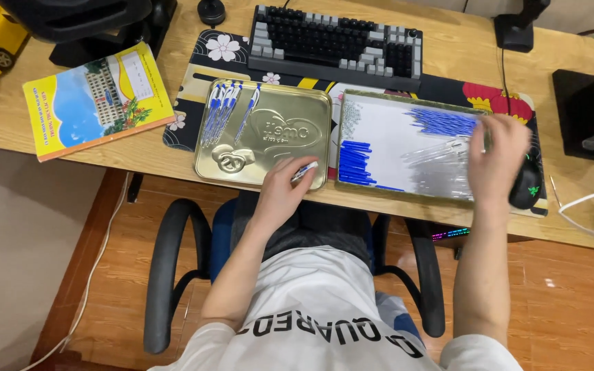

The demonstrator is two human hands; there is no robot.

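The left hand's fingers (295, 172) are pinching a blue-capped pen (305, 170) at the gold tin lid's (269, 161) near edge. The right hand (495, 156), fingers spread and loose, is reaching among clear barrels (441, 154) in the tray (352, 103) on the desk (173, 161). Better to single out one barrel before lifting.

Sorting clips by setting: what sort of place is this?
Probably a home desk or study corner: a wooden desk with a keyboard, a computer mouse and an office chair on a wood-pattern floor.
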